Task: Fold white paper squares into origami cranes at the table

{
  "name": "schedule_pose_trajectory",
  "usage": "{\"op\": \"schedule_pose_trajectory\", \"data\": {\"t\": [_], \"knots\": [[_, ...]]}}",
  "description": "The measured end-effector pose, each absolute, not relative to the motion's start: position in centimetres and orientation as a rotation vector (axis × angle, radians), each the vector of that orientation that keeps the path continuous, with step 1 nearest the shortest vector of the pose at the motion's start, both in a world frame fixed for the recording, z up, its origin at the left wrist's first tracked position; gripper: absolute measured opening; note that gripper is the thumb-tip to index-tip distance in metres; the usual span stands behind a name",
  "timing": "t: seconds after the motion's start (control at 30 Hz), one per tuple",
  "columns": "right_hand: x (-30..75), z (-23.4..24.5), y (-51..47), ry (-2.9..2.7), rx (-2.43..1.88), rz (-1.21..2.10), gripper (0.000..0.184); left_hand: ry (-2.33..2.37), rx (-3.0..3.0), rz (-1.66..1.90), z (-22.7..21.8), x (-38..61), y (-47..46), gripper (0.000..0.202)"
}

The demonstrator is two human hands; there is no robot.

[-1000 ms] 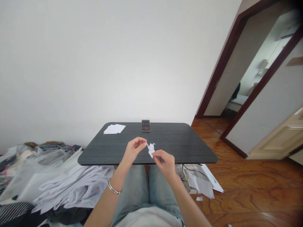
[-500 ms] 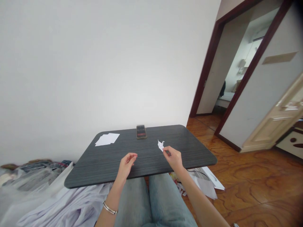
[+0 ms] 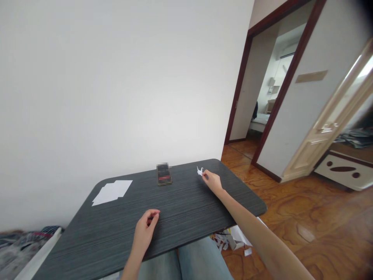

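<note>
Carefully, the right hand is pinching a small white paper crane between thumb and fingertips, the folded body poking out past the grip with its thin points rising. The crane is sitting over the far right part of a dark, grained table, near the back edge; whether its base is touching the surface, one cannot tell. The left hand is hovering or resting over the near part of the tabletop, its thumb and forefinger coming close together at the tips, the other fingers curling under, and nothing visible showing between them. Over at the far left, a few white sheets are lying overlapped and flat. Between them and the crane, a dark upright device is standing near the back edge, its face blurred but showing a red band. Below the near edge, jeans-clad legs are showing, and to their right, loose papers are lying on the wooden floor.
</note>
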State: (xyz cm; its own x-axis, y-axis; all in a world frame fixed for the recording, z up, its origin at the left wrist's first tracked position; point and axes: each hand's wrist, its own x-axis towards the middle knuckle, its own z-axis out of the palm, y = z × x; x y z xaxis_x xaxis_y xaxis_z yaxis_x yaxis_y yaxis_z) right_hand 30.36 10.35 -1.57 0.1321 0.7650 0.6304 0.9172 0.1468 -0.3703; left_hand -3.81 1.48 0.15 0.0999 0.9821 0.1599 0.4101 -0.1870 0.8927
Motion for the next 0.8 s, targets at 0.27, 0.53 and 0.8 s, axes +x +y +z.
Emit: {"op": "schedule_pose_trajectory", "data": {"t": [0.27, 0.53, 0.8], "knots": [[32.1, -2.4, 14.8, -1.611, -1.813, -0.266, 0.011, 1.386, 1.675, 1.027, 0.3, -3.8, 1.2, 0.032], [35.2, -2.2, 16.1, -1.604, -1.942, -0.266, 0.008, 1.460, 1.663, 0.949, 0.2, -3.9, 1.4, 0.035], [38.2, -2.0, 16.4, -1.546, -2.017, -0.225, 0.009, 1.497, 1.689, 0.922, -0.1, -4.3, 1.5, 0.036]]}}
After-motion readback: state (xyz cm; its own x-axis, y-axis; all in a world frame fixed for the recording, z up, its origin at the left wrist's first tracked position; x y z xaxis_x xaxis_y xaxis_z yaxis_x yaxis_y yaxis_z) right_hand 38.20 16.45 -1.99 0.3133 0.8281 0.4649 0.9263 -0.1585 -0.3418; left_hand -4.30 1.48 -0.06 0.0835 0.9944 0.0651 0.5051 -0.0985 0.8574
